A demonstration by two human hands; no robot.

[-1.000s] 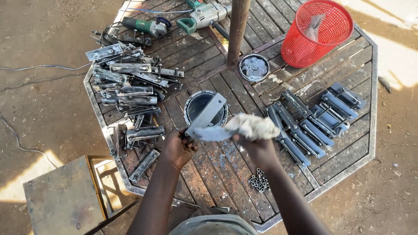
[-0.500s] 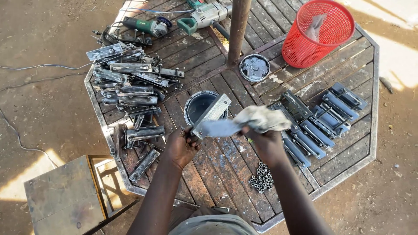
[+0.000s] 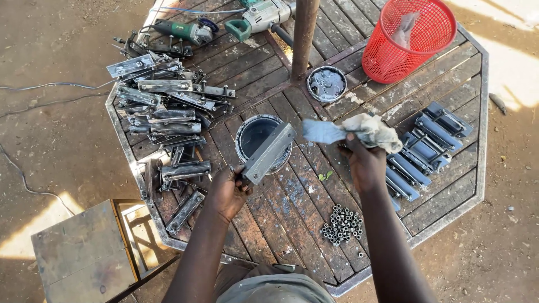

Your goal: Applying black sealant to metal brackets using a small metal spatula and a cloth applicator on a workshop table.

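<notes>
Left hand (image 3: 229,191) fingers grip metal bracket (image 3: 268,153); right hand (image 3: 362,160) clutches rag (image 3: 353,130).

red basket (image 3: 412,42) | angle grinder (image 3: 182,31) | drill (image 3: 264,15) | nuts pile (image 3: 341,224) | metal stool (image 3: 78,258)

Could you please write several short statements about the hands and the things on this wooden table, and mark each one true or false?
1. The left hand holds a flat grey metal bar over the round open tin of grey paint. True.
2. The right hand grips a paintbrush. False: it grips a crumpled pale cloth rag.
3. The red plastic mesh basket lies tipped on its side. False: it stands upright at the far right of the octagonal wooden slat table.
4. A small heap of metal nuts lies near the right forearm. True.
5. The two power tools lie beside the nuts. False: they lie at the table's far edge.
</notes>
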